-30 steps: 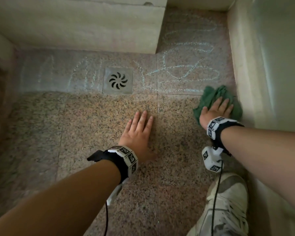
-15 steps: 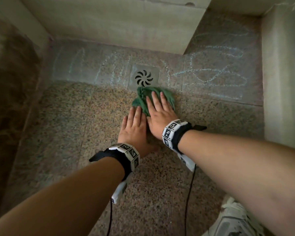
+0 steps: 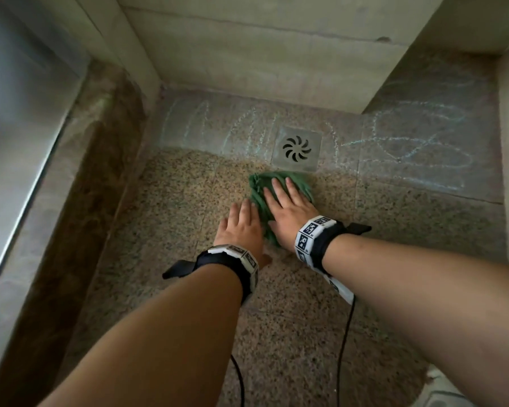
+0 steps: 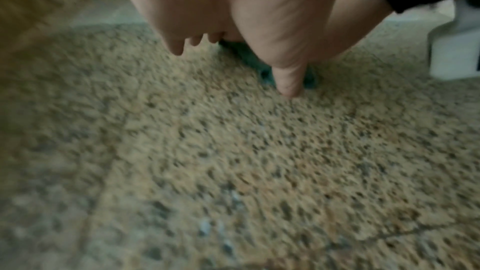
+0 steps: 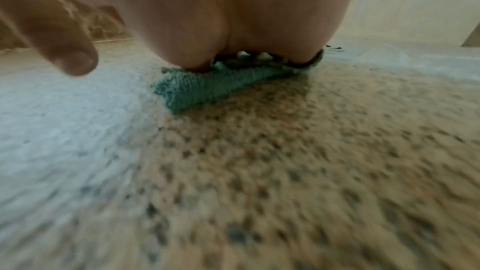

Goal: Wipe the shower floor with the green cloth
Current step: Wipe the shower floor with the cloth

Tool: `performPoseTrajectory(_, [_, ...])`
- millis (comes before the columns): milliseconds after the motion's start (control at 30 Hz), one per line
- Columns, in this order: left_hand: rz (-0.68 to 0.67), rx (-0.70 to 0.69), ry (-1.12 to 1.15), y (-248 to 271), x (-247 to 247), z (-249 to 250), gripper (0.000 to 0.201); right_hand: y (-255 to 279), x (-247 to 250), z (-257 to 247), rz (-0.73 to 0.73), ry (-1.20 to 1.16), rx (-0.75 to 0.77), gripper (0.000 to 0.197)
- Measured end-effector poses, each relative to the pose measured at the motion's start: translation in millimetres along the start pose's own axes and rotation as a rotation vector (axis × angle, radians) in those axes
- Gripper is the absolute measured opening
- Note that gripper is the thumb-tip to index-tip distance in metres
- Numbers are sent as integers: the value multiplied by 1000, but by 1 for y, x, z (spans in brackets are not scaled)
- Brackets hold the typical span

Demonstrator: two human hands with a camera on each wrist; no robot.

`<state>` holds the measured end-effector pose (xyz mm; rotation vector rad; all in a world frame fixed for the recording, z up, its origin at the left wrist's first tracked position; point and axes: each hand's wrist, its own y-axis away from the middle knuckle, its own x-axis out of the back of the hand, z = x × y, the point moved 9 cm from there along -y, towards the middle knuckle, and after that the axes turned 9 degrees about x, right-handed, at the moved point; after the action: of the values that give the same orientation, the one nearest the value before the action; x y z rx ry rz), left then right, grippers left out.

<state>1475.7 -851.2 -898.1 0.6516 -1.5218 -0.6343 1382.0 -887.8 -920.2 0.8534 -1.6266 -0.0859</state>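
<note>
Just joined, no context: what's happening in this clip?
A person is wiping a speckled shower floor. The right hand presses flat on the green cloth, just in front of the drain. The left hand rests flat on the floor beside it. Chalk-like scribbles remain along the far strip.

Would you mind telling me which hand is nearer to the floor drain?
Right. The right hand lies flat on the green cloth just below the floor drain; the left hand rests on bare floor farther back and leftward.
</note>
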Motion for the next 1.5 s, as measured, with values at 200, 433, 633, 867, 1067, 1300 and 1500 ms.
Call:
performPoseTrajectory(200, [-31, -20, -22, -1, 53, -27, 101, -33, 6, -54, -161, -1, 82, 75])
performPoseTrajectory(433, [-70, -125, 48, -4, 65, -67, 96, -52, 46, -100, -376, 395, 235, 72])
performPoseTrajectory(633, [-25, -171, 76, -7, 57, -62, 76, -45, 62, -96, -522, 455, 290, 63])
performPoseTrajectory(867, [-151, -3, 164, -13, 22, -41, 66, -39, 63, -70, -628, 639, 409, 67])
performPoseTrajectory(1067, [-141, 227, 279, -31, 28, -39, 65, -58, 84, -44, -485, 608, 263, 79])
performPoseTrajectory(1300, [-163, 582, 450, -42, 43, -79, 65, -73, 96, -32, -407, 698, 414, 57])
performPoseTrajectory(1500, [-66, 496, 389, -45, 62, -86, 71, -79, 84, -61, -325, 658, 664, 52])
